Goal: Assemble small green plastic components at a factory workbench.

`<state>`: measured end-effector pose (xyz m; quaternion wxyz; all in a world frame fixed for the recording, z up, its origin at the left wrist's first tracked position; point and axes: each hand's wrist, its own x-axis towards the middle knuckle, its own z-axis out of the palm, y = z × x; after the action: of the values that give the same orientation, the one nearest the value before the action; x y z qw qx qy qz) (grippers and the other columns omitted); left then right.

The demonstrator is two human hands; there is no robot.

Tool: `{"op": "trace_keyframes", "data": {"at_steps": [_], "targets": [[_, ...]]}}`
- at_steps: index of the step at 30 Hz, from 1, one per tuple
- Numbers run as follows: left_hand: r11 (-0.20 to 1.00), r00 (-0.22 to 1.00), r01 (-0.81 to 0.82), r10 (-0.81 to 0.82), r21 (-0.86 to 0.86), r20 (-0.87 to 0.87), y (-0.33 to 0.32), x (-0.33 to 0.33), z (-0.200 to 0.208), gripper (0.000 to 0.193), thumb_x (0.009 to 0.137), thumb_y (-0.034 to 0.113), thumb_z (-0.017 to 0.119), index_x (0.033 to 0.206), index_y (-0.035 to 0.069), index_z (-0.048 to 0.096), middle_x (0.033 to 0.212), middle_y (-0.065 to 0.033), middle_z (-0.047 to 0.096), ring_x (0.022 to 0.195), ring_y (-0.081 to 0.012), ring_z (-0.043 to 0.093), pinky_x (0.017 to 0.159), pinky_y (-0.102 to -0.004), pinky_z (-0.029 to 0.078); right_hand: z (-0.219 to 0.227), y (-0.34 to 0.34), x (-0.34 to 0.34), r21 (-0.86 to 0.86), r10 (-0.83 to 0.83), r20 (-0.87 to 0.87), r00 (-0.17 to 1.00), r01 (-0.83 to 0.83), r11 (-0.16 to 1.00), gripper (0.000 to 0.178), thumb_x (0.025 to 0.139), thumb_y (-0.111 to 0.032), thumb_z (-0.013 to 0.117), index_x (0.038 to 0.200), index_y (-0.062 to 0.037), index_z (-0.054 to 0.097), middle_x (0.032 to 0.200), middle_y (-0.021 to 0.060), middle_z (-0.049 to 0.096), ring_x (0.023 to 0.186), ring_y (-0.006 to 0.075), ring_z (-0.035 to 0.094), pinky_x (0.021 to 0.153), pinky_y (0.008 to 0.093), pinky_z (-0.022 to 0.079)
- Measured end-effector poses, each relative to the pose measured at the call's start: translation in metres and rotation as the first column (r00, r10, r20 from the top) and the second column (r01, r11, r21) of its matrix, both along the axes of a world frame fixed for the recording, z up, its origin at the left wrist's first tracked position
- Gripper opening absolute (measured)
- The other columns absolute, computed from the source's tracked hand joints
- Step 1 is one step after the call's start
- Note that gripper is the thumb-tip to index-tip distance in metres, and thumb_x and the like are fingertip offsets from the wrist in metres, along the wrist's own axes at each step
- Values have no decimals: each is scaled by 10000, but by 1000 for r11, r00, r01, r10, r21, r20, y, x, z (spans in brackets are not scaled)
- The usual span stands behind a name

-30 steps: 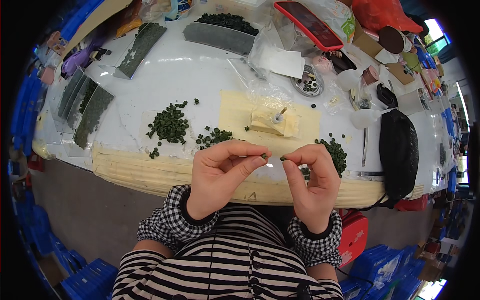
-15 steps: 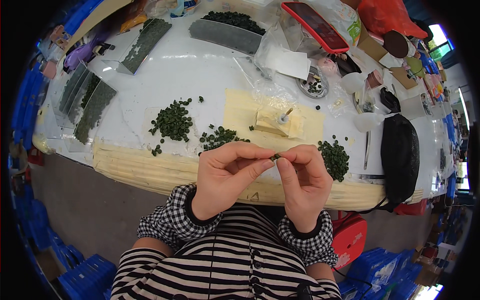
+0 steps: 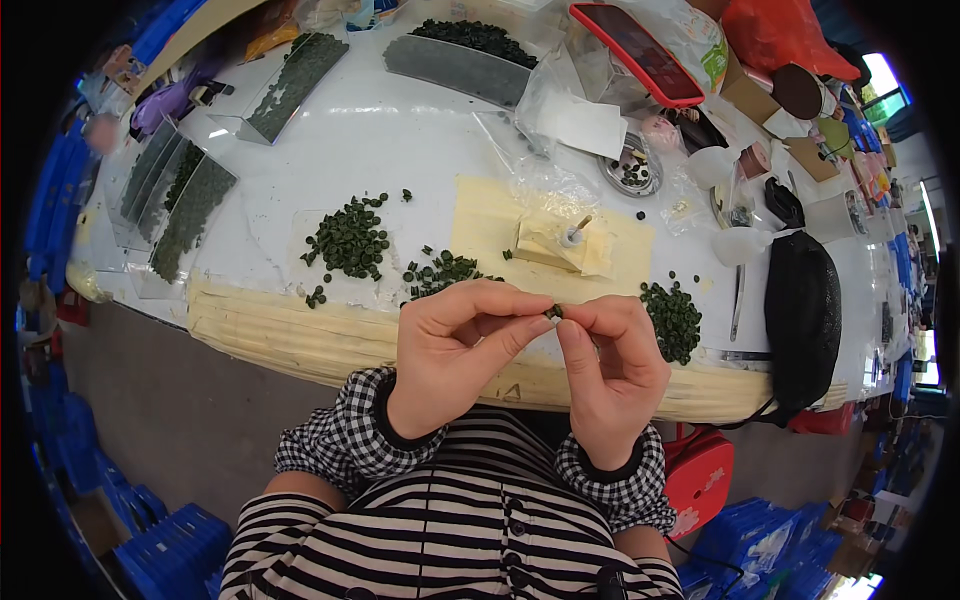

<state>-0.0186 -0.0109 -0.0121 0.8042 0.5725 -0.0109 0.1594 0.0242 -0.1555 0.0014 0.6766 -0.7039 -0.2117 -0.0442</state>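
Between the fingertips of my left hand (image 3: 455, 350) and my right hand (image 3: 612, 365) is one small dark green piece (image 3: 553, 312). Both hands pinch it, thumb against forefinger, above the table's near edge. Its exact kind is too small to make out. A loose pile of similar green pieces (image 3: 345, 238) lies to the left, and a second pile (image 3: 447, 272) sits just beyond my left hand, which partly hides it. Beside my right hand is a third pile (image 3: 671, 322). Farther in stands a yellowish block (image 3: 562, 246) with a small upright peg, resting on a yellow sheet (image 3: 478, 212).
Clear-sided trays of green pieces stand at the left (image 3: 195, 215) and the back (image 3: 455, 68). A red-cased phone (image 3: 640, 55) leans at the back right. A black mesh pouch (image 3: 802, 315) and a metal tool (image 3: 738, 300) lie at right. Padding (image 3: 290, 335) covers the near edge.
The small green piece has turned slightly between my fingertips. Both hands stay in nearly the same place, and the whole view has shifted a little.
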Motion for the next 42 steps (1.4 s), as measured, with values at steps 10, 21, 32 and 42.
{"op": "trace_keyframes", "data": {"at_steps": [10, 21, 32, 42], "targets": [[990, 998, -25, 17, 140, 57, 3, 1, 2, 207, 833, -92, 677, 1031, -36, 697, 998, -112, 669, 906, -139, 654, 810, -237, 535, 3, -2, -1, -28, 6, 21, 1000, -5, 1000, 161, 809, 58, 701, 966, 26, 703, 892, 86, 620, 783, 138, 574, 695, 235, 460], [999, 1000, -5, 5, 50, -4, 5, 1, 2, 219, 844, -88, 666, 1054, -32, 695, 1021, -114, 670, 919, -139, 652, 796, -226, 533, 6, -7, 0, -149, 72, 147, 986, -50, 988, 275, 786, 73, 707, 1049, -8, 720, 907, 94, 626, 794, 164, 588, 701, 247, 474], [989, 999, -15, 7, 149, 53, 6, 1, -1, 202, 837, -88, 670, 1032, -39, 692, 995, -131, 676, 916, -157, 659, 803, -244, 536, 3, -12, -2, -218, 76, 225, 971, -25, 976, 322, 765, 88, 701, 1072, -6, 716, 918, 91, 612, 822, 175, 564, 713, 255, 450], [988, 998, 18, -27, 153, 53, 7, 0, 3, 215, 845, -90, 658, 1051, -39, 692, 1001, -135, 676, 913, -165, 661, 803, -249, 540, 3, -11, -4, -211, 24, 262, 965, 33, 977, 344, 715, 49, 750, 1046, -45, 739, 872, 77, 639, 775, 206, 575, 678, 284, 458]]}}
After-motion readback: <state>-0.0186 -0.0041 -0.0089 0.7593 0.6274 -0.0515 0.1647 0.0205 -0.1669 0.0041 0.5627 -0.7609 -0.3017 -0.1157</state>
